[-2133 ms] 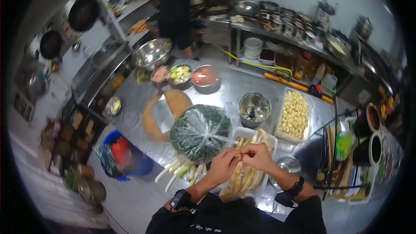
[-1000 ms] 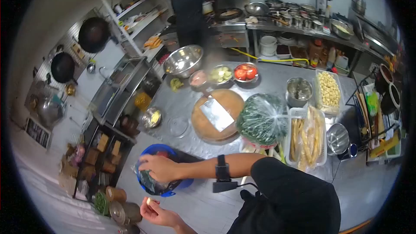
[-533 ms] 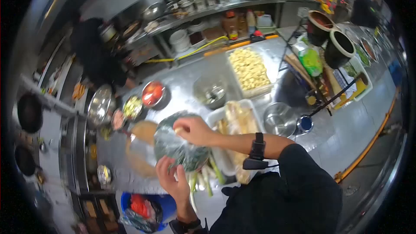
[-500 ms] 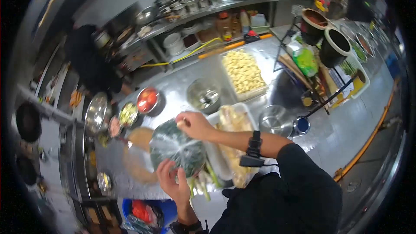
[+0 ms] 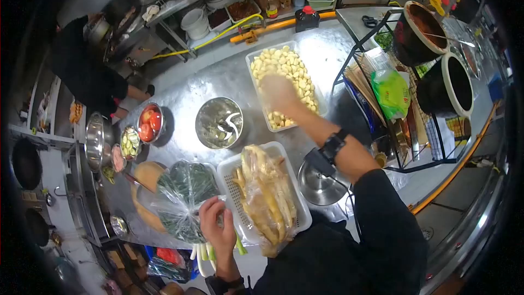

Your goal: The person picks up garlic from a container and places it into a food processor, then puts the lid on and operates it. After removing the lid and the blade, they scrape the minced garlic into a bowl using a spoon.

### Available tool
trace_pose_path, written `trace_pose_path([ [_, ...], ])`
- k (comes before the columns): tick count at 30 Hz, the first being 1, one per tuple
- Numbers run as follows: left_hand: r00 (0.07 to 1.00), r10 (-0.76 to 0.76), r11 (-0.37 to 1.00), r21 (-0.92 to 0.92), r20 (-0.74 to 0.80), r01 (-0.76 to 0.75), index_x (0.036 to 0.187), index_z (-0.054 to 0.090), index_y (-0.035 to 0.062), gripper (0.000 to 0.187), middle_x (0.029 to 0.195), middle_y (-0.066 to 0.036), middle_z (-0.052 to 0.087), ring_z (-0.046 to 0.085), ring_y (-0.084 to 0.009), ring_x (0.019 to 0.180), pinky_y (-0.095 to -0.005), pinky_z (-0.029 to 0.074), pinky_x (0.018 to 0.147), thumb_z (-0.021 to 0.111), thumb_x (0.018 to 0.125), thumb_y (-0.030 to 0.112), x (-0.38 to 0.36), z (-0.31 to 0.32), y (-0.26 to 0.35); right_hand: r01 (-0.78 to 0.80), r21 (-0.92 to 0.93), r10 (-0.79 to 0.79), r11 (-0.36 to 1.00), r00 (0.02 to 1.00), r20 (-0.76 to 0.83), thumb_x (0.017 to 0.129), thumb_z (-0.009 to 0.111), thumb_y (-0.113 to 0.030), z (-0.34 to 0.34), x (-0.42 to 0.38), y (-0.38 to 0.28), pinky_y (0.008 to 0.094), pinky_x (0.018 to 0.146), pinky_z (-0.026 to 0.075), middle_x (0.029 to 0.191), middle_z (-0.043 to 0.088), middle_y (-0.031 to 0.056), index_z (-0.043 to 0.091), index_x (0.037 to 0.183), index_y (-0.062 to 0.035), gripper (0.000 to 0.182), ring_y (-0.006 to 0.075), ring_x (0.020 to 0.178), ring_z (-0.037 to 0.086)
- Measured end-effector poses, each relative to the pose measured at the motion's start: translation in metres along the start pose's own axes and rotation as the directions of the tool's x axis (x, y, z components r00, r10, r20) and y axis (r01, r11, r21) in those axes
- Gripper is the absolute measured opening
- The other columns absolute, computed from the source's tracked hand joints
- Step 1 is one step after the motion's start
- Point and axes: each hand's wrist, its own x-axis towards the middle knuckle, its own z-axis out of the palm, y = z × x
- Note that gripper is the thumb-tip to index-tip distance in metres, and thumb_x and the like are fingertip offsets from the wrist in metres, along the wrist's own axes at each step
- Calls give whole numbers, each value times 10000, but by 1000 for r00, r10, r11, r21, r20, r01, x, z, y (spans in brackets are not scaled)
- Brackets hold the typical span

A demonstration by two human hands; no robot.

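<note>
A clear plastic bag (image 5: 188,199) full of dark green leafy vegetables lies at the near left of the steel table. My left hand (image 5: 217,226) is at its right side, fingers curled on the creased plastic. My right hand (image 5: 279,94) is over a white tray (image 5: 267,123) of peeled garlic cloves (image 5: 281,61). Motion smears its fingers, so what they hold, if anything, cannot be made out. Between my arms stands a white perforated basket (image 5: 299,199) with a plastic-wrapped, pale yellow food (image 5: 265,196). Green-and-white stalks (image 5: 204,252) stick out below the bag.
A steel bowl (image 5: 220,123) with pale scraps stands mid-table. Tomatoes (image 5: 149,123) and sliced vegetables (image 5: 130,142) sit in bowls at left. A knife lies on a round board (image 5: 146,177). A wire rack (image 5: 401,153) with dark pots is at right. Another person (image 5: 87,71) stands far left.
My right hand has moved from the bag up and right to the garlic tray. The left hand's fingers, spread before, are now curled at the bag. The view has shifted.
</note>
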Motion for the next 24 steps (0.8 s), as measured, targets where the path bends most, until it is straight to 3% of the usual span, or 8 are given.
trace_pose_path([
  [1,1000,-6,1000,-8,14,6,978,602,-13,225,1092,-166,552,574,-254,925,-285,509,709,610,756,-44,4,8,0,-142,-139,135,980,989,-54,773,536,-106,-25,-3,5,441,629,489,739,614,141,609,792,-71,83,330,708,616],
  [3,998,-16,999,-49,67,20,976,604,-20,215,1087,-157,559,583,-228,910,-278,506,727,610,763,-45,13,24,8,-236,-255,228,938,972,-60,827,502,-112,-53,-6,33,477,652,487,776,617,167,586,754,-51,127,366,719,610],
  [7,985,-21,995,-90,172,37,981,610,-30,201,1106,-149,552,580,-198,943,-274,504,758,610,780,-41,19,49,17,-90,-58,85,994,993,-84,802,589,-145,-66,0,60,441,787,483,919,613,156,633,917,-55,152,332,913,594],
  [10,979,-8,995,-94,203,27,975,614,-24,202,1089,-156,561,591,-216,914,-282,509,738,616,774,-42,18,53,23,6,-149,-24,989,992,-120,791,624,-189,-37,-2,71,435,854,442,1040,583,125,613,1027,-83,259,317,1010,540],
  [14,983,21,998,-56,182,-11,970,618,-13,211,1071,-168,571,609,-238,847,-285,513,691,626,763,-51,18,48,17,82,-277,-82,957,997,13,778,640,-209,-26,-29,62,411,914,366,1091,547,93,585,1056,-121,297,279,1042,509],
  [17,983,-7,997,-79,181,22,968,618,-12,211,1071,-169,570,608,-239,853,-284,513,689,625,760,-51,13,52,14,27,-235,-25,972,1000,14,765,648,-234,-27,-44,51,435,846,404,1024,566,113,611,991,-108,261,277,1009,524],
  [20,977,-5,998,-65,215,20,971,617,-19,217,1080,-166,574,601,-231,905,-285,514,722,619,758,-59,13,56,14,-270,-233,317,934,928,196,748,650,-272,-46,-35,28,453,770,433,941,583,127,632,940,-98,259,285,963,539],
  [24,981,-41,999,-15,190,44,953,624,-16,210,1054,-167,581,602,-248,889,-294,518,702,632,745,-48,8,49,8,-104,-239,90,966,994,-67,739,630,-290,-29,-2,39,460,753,452,940,604,128,645,927,-93,273,302,952,546],
])
